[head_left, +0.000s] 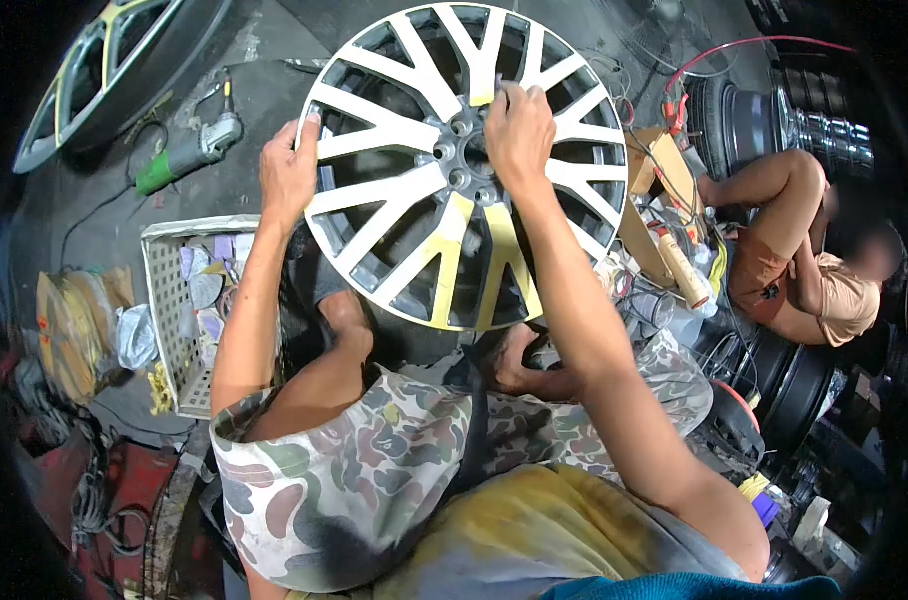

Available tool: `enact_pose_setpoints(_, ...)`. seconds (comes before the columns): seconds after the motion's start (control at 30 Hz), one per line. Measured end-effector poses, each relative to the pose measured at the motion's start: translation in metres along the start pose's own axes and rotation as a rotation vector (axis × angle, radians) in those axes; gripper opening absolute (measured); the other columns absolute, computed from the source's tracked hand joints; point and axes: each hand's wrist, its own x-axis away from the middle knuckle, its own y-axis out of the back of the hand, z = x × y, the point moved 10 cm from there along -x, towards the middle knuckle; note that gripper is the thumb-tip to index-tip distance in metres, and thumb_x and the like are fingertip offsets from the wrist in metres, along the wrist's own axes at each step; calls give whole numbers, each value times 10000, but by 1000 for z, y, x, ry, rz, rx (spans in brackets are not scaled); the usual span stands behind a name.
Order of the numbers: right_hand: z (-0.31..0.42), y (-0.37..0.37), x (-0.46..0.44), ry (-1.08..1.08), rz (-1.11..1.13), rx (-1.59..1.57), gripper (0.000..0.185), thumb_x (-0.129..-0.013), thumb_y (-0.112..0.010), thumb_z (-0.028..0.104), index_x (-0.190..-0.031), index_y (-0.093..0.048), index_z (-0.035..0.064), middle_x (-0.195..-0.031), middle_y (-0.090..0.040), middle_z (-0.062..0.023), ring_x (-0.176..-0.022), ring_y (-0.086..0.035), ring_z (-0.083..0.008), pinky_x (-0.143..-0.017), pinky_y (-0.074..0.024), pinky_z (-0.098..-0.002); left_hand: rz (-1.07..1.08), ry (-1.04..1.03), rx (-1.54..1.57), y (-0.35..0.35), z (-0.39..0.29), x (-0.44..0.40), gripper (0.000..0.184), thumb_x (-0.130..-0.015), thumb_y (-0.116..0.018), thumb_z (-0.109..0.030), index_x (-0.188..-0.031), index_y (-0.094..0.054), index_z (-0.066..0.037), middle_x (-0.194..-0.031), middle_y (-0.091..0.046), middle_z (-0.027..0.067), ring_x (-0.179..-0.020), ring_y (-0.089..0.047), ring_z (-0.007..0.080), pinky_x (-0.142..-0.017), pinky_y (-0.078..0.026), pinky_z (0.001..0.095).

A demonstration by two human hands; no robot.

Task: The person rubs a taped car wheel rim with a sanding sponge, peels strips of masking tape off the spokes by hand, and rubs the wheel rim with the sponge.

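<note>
A multi-spoke alloy wheel [436,90] is in front of me, above my feet. Its spokes are mostly white, with yellowish patches on the lower ones, and grey shows in the recesses and hub. My left hand [289,172] grips the wheel's outer edge at the left, thumb on the front face. Near the hub, my right hand [520,135] presses on the upper spokes with its fingers curled. Whatever may be under those fingertips is hidden.
A green and grey angle grinder [189,155] lies on the floor at the left, with a white plastic basket [164,320] of pads below it. Another wheel [59,100] stands upper left. Cardboard [664,165], cables and a seated person [824,270] are at the right.
</note>
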Motion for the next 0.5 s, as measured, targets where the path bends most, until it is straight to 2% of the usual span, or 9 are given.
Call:
enact_pose_setpoints(0.07,1,-3,-2,-9,35,45,222,-917,-634,125,-1058,-729,-18,-906,-633,-261,-860,-638,-451,-767,-497,-527,16,20,3,2,2,-1,451,-1032,-549,-411,-1039,-728,3,-932,-718,228,-880,-693,375,-802,-501,420)
enact_pose_setpoints(0.2,8,11,17,10,-40,-69,203,-923,-629,136,-1007,-720,-26,-897,-638,-257,-859,-644,-448,-754,-503,-530,-20,-39,-12,3,0,-2,462,-1034,-539,-417,-1034,-717,10,-942,-707,229,-889,-680,392,-806,-492,445)
enact_pose_setpoints(0.27,8,6,4,82,-53,-13,127,-895,-622,88,-901,-672,-28,-918,-619,-291,-770,-663,-475,-699,-534,-546,30,-21,-9,-1,4,-3,461,-1033,-537,-420,-1058,-719,3,-967,-709,231,-914,-677,400,-825,-492,440)
enact_pose_setpoints(0.4,9,7,7,-9,61,17,138,-872,-625,87,-911,-686,-30,-921,-645,-301,-813,-660,-488,-745,-532,-545,-10,-10,-29,1,5,-3,459,-1031,-532,-433,-1072,-728,-20,-975,-714,224,-950,-673,410,-852,-492,452)
enact_pose_setpoints(0.47,6,30,25,8,99,7,147,-865,-627,78,-925,-698,-36,-891,-654,-278,-843,-664,-479,-777,-523,-552,-31,-35,-11,2,3,-3,458,-1031,-526,-439,-1092,-728,-32,-980,-713,230,-948,-669,425,-858,-492,464)
enact_pose_setpoints(0.5,6,48,32,47,93,-83,180,-887,-630,92,-982,-718,-33,-905,-678,-276,-839,-678,-451,-771,-532,-511,-7,-16,-42,2,4,-4,462,-1030,-522,-444,-1088,-728,-34,-990,-711,235,-956,-666,435,-862,-493,469)
